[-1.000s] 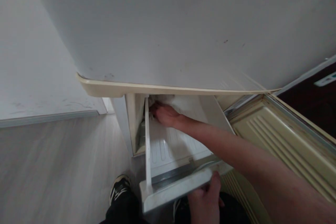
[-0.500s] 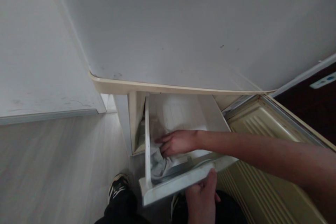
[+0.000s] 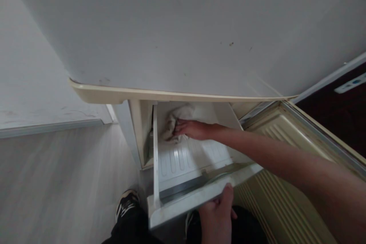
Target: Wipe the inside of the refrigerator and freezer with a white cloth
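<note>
A white drawer (image 3: 197, 190) is pulled out from the lower part of a fridge. My left hand (image 3: 217, 209) grips its front edge, thumb on top and fingers underneath. Inside the drawer, my right hand (image 3: 191, 129) is closed on a crumpled whitish cloth (image 3: 171, 124), which lies against the drawer floor toward the back left. Some of the right fingers are hidden in the folds of the cloth. Ridges show on the drawer floor in front of the hand.
The open fridge door (image 3: 280, 187), ribbed and yellowish inside, stands at the right. Above the drawer is the large grey-white fridge panel (image 3: 171, 38). A grey wooden floor (image 3: 65, 183) and a shoe (image 3: 128, 204) are at the lower left.
My right hand has moved with the cloth from the front left of the drawer toward its back. My left hand still grips the drawer front. The view has shifted slightly.
</note>
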{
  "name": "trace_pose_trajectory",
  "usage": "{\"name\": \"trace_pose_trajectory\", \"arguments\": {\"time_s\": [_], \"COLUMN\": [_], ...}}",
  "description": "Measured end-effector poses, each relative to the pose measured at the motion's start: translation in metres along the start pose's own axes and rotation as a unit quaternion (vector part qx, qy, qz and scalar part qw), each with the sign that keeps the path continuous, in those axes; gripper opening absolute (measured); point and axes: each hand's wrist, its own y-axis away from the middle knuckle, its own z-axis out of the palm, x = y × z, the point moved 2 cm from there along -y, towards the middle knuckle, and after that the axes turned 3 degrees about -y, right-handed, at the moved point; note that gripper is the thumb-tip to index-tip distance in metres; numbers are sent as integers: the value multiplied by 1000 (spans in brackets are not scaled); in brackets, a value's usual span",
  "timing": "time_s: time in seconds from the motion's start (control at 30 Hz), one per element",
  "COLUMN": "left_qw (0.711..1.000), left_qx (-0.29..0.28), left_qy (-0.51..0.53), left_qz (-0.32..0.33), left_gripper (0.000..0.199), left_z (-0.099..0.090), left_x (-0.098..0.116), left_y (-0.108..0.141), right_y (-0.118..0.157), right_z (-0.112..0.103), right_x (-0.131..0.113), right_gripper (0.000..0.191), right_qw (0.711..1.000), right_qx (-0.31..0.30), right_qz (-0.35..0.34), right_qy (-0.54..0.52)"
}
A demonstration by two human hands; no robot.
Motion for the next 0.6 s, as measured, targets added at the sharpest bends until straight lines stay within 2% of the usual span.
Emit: {"name": "trace_pose_trajectory", "arguments": {"time_s": [0.1,0.2,0.27,0.3,0.37,0.43,0.5,0.6], "left_qw": [1000,1000,1000,1000,1000,1000,1000,1000], "left_qx": [-3,5,8,8,7,4,5,15], "left_qy": [-11,-6,-1,1,-2,-15,-26,-25], "left_qz": [1,4,3,2,-3,-3,-1,5], "left_gripper": [68,63,61,61,63,65,64,62], "left_z": [-1,-1,-1,-1,-1,-1,-2,-2], "left_x": [-1,-1,-1,-1,0,0,1,1], "left_y": [-1,-1,0,0,0,0,1,0], "right_y": [42,64,61,55,39,24,14,15], "right_z": [18,28,28,26,18,9,0,-13], "right_x": [-40,-52,-38,-25,4,33,56,73], "right_gripper": [43,43,46,49,57,64,67,65], "right_qw": [989,977,985,991,997,987,972,956], "right_qx": [-109,-149,-116,-81,6,76,107,103], "right_qz": [-81,-105,-75,-44,43,135,207,275], "right_qy": [-58,-107,-103,-93,-65,-32,-6,13]}}
